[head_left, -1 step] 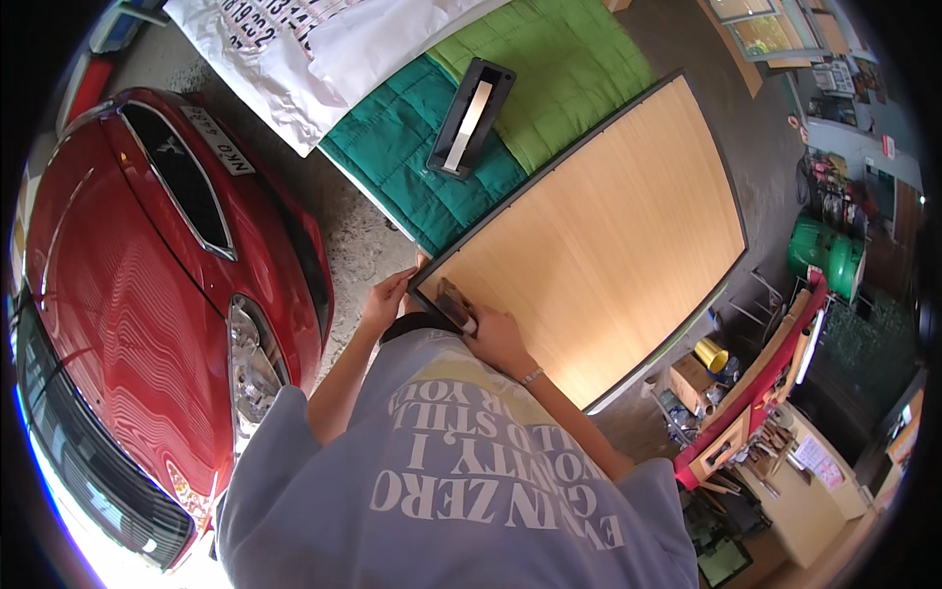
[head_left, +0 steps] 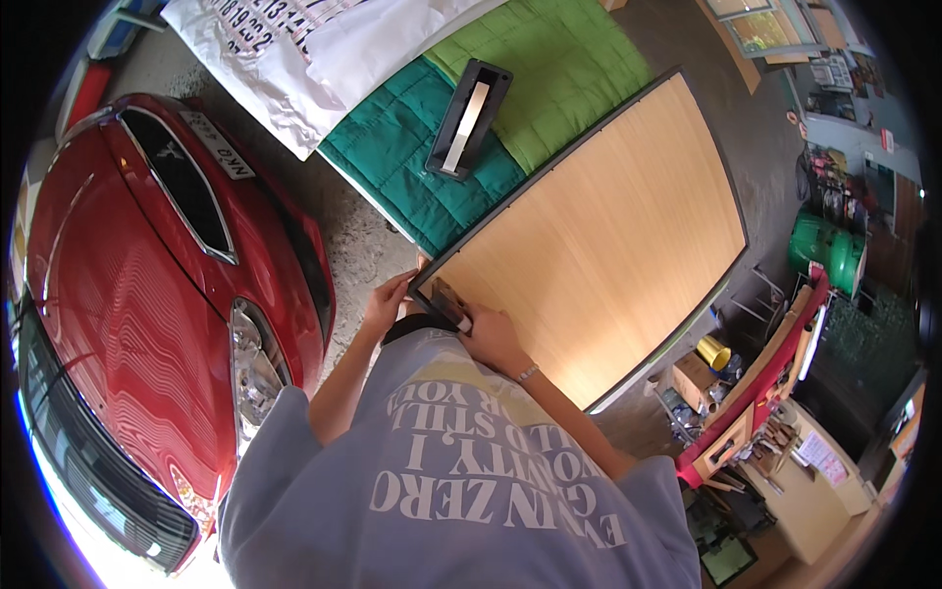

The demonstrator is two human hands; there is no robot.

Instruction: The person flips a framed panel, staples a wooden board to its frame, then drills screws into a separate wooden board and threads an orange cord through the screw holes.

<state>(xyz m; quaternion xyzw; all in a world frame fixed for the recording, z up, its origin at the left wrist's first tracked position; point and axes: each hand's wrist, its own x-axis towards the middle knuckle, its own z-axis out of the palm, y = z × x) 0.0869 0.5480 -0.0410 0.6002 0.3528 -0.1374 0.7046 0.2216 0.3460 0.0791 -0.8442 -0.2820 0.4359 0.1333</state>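
A wood-grain panel (head_left: 599, 236) with a thin dark frame lies flat in front of me. My left hand (head_left: 385, 300) is closed at its near left corner, the fingers against the dark edge and partly hidden beneath it. Just inside that corner, my right hand (head_left: 491, 336) grips a small dark hand tool (head_left: 447, 302) with a pale end, held against the panel beside the frame. Its exact kind is hard to make out.
Beyond the panel, a green quilted pad (head_left: 549, 69) bears a black oblong holder (head_left: 481, 83) with a metallic strip. White printed sheeting (head_left: 294, 79) lies behind. A red car (head_left: 128, 285) stands close at left; a cluttered workbench (head_left: 795, 491) is at right.
My right hand and the small tool have shifted slightly left, toward the panel's corner. My left hand stays in place.
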